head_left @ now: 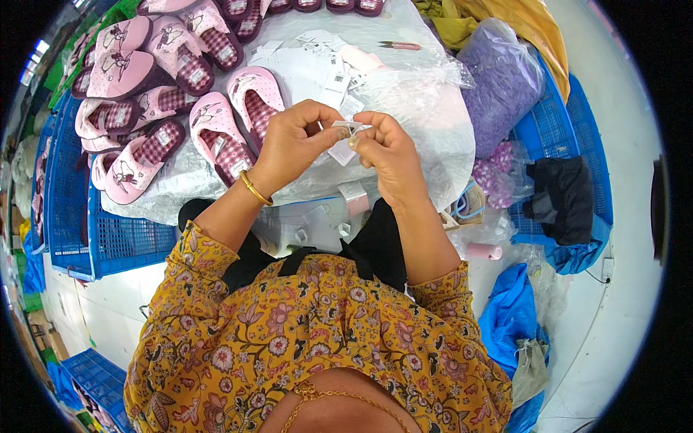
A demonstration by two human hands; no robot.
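Observation:
Above the covered table, my left hand (pixel 292 144) and my right hand (pixel 392 157) meet, thumbs and fingertips pinched. Between them they hold a small white paper label (pixel 349 125); its fine detail is too small to read. Just left of my left hand lies a pair of pink slippers with checked linings: one slipper (pixel 258 101) near my wrist, the other slipper (pixel 216 137) a little nearer to me. More loose labels (pixel 307 72) are spread out beyond my hands, with a pale pink roll (pixel 361 60) among them.
Several pink slippers (pixel 137 162) are heaped at the left by a blue plastic crate (pixel 133 234). Small snips (pixel 399 45) rest at the far side of the table. At the right are a bag of purple material (pixel 500 72) and a blue crate holding dark cloth (pixel 563 195).

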